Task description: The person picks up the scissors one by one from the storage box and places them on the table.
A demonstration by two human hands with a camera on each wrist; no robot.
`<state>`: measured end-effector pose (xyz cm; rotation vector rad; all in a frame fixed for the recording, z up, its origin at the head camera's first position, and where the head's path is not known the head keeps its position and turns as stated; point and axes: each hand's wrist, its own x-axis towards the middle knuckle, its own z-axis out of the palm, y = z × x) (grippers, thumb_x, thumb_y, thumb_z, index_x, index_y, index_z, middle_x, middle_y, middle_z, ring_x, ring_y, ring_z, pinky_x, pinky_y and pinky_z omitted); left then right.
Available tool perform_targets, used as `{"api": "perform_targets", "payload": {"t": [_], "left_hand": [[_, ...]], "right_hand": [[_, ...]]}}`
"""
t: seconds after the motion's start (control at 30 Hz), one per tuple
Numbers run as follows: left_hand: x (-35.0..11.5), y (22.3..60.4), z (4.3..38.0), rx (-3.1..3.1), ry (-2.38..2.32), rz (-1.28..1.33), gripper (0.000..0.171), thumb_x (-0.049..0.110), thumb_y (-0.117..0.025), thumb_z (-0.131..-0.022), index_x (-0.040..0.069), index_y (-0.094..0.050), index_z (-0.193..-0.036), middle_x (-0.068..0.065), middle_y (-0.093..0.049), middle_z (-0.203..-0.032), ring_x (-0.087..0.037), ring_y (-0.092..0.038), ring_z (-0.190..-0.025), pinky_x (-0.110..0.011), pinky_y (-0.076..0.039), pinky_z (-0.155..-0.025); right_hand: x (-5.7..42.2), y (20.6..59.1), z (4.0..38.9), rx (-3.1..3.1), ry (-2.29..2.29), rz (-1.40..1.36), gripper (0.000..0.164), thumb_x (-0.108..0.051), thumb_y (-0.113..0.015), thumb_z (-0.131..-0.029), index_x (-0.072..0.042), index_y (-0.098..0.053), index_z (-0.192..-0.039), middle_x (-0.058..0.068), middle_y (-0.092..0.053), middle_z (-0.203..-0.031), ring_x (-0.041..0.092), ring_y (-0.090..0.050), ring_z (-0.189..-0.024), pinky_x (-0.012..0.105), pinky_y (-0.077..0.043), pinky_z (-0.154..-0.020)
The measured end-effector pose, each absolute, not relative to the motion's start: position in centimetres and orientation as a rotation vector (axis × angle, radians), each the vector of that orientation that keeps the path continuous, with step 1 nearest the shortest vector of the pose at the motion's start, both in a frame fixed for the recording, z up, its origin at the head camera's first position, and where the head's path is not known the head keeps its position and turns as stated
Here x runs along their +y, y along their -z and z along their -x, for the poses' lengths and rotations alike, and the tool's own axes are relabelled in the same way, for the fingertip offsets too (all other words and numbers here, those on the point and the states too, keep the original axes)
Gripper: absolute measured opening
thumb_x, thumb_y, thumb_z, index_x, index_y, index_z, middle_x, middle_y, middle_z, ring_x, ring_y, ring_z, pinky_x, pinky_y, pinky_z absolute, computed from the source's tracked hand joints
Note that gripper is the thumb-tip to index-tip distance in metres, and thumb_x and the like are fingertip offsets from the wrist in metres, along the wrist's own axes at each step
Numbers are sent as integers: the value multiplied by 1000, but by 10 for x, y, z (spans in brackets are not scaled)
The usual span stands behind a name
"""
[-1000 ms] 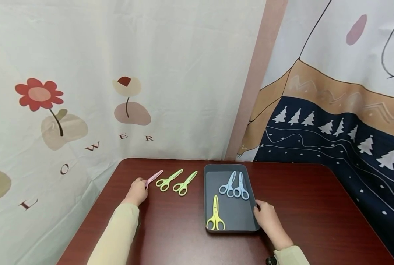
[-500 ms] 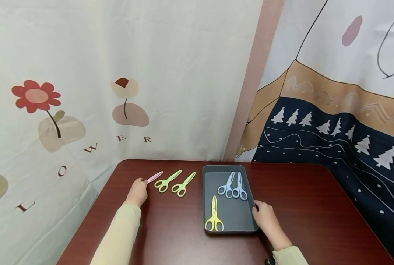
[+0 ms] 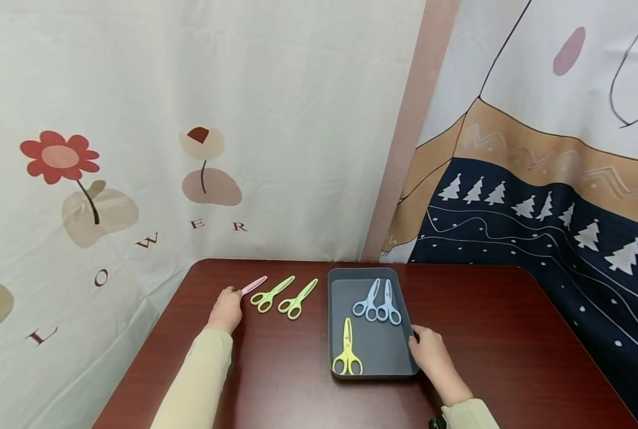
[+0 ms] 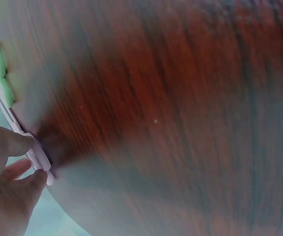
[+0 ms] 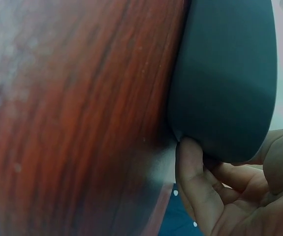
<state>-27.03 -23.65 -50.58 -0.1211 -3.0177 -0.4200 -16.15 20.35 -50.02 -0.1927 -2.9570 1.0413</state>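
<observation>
My left hand [image 3: 225, 311] pinches a pair of pink scissors [image 3: 254, 285] by the handles, at the left of the table. In the left wrist view, thumb and fingers close on the pink handle [image 4: 40, 156]; the blades point away from the hand. Two pairs of green scissors, one nearer [image 3: 268, 295] and one farther right [image 3: 299, 298], lie beside them. My right hand [image 3: 433, 356] grips the right side of a dark grey tray [image 3: 386, 357]. Inside the tray are two pairs of blue scissors [image 3: 373, 293] at the far end and yellow scissors [image 3: 348, 342] at the near left corner.
All of this stands on a dark red-brown wooden table [image 3: 276, 369]. A pale printed curtain [image 3: 297, 131] hangs behind its far edge, and a navy and tan one [image 3: 512, 238] hangs at the right. A dark band [image 3: 437, 422] sits at the right wrist.
My left hand has shifted slightly to the right, and the pink scissors have moved a little toward the green ones. The right hand and tray stay put; the head view shifted slightly.
</observation>
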Motion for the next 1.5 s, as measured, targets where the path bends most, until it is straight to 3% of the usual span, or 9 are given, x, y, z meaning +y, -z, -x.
{"api": "perform_targets", "payload": {"t": [0.3, 0.6, 1.0, 1.5], "left_hand": [[-237, 504, 271, -2883, 589, 51, 33, 3, -47, -94, -11, -55, -123, -32, -43, -133, -49, -37, -125, -57, -37, -100], [-219, 496, 274, -2830, 623, 61, 46, 3, -55, -86, -2, -52, -132, -23, -47, -134, -43, -41, -125, -58, -40, -94], [-166, 481, 266, -2763, 695, 197, 50, 10, -61, -86, 3, -50, -135, -20, -51, -132, -40, -45, -124, -51, -38, -100], [-90, 468, 247, -2811, 776, 331, 55, 25, -63, -89, 12, -46, -139, -12, -49, -136, -33, -43, -129, -47, -42, -99]], "right_hand": [[203, 499, 162, -2970, -1053, 202, 36, -4, -50, -91, 13, -55, -122, 33, -56, -120, 42, -59, -105, 47, -51, -78], [204, 501, 163, -2980, -1046, 207, 36, -4, -50, -91, 12, -55, -123, 33, -56, -122, 42, -58, -107, 48, -51, -79], [204, 499, 162, -2965, -1054, 192, 36, -4, -50, -90, 12, -56, -121, 33, -57, -119, 41, -60, -103, 48, -51, -77], [204, 499, 162, -2953, -1018, 177, 34, -4, -51, -89, 13, -57, -119, 32, -58, -117, 44, -57, -107, 52, -49, -83]]}}
